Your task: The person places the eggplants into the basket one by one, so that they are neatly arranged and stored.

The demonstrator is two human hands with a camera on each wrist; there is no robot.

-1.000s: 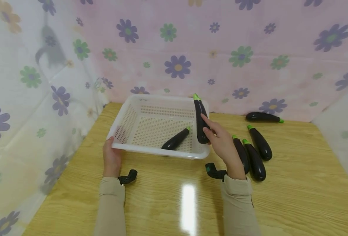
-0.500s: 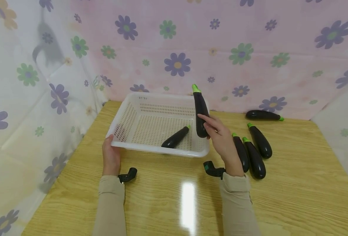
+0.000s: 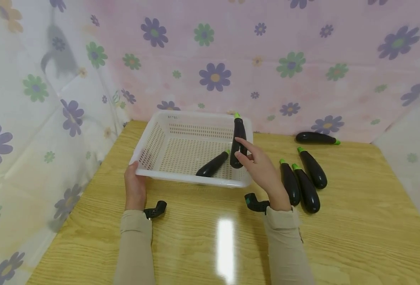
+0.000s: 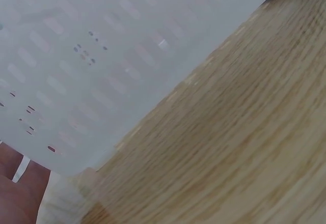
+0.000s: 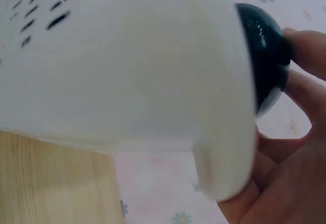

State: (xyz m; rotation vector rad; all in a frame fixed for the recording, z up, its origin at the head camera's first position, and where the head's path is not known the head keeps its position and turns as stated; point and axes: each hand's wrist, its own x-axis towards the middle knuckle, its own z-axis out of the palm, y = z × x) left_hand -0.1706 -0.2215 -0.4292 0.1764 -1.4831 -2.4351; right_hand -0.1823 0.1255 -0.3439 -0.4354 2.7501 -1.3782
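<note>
A white perforated plastic basket is held at its front left corner by my left hand, with the thumb over the rim. In the left wrist view, fingers show beside the basket wall. My right hand pinches a dark eggplant with a green stem end over the basket's right side. The right wrist view shows its rounded end between thumb and fingers, partly hidden by the basket. A second eggplant lies on the basket floor, stem toward the back right.
Right of the basket, three eggplants lie close together on the wooden table: one partly behind my right wrist, one beside it and one farther back. Another eggplant lies by the flowered cloth at the back.
My right hand raised the eggplant a little, then brought it down and left, farther over the inside of the basket. My left hand stays at the basket corner.
</note>
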